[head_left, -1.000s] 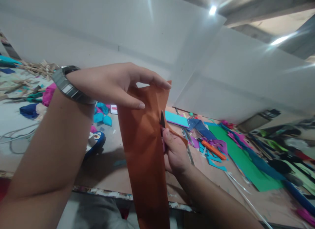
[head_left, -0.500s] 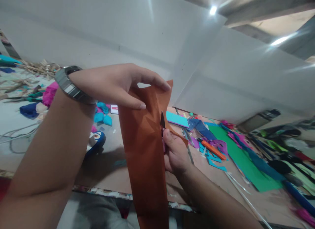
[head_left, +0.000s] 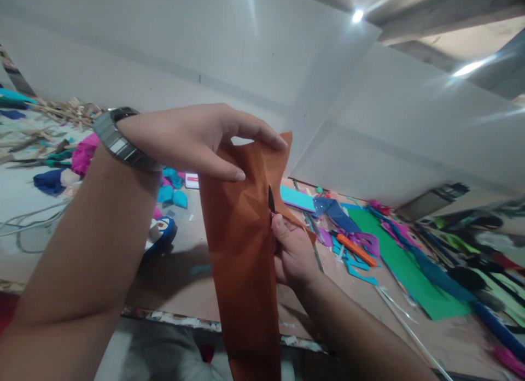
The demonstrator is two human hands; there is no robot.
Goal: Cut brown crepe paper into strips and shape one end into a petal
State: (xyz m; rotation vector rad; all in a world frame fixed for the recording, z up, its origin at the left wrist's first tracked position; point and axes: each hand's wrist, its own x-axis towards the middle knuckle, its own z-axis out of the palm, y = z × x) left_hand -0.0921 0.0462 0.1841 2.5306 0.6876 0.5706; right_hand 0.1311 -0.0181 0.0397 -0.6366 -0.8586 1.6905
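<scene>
A long sheet of orange-brown paper [head_left: 241,250] hangs upright in front of me, creased near its top and reaching below the table edge. My left hand [head_left: 213,138], with a watch [head_left: 121,138] on its wrist, grips the sheet's upper end between thumb and fingers. On the right side, my right hand [head_left: 293,252] is closed around a pair of scissors [head_left: 271,199]. Their dark blade lies against the paper, with a cut strip folding away to the right over that hand. The scissors' handles are mostly hidden by the fingers.
An orange utility knife [head_left: 356,248] lies among blue and purple scraps on the right. Beyond it is a green sheet [head_left: 410,266]. At left are a blue tape roll [head_left: 162,236], pliers [head_left: 30,163] and a pile of sticks [head_left: 71,112]. A white wall [head_left: 164,47] stands behind.
The scissors' blades have come closer together on the paper. Both hands keep nearly the same place, and the view has shifted slightly.
</scene>
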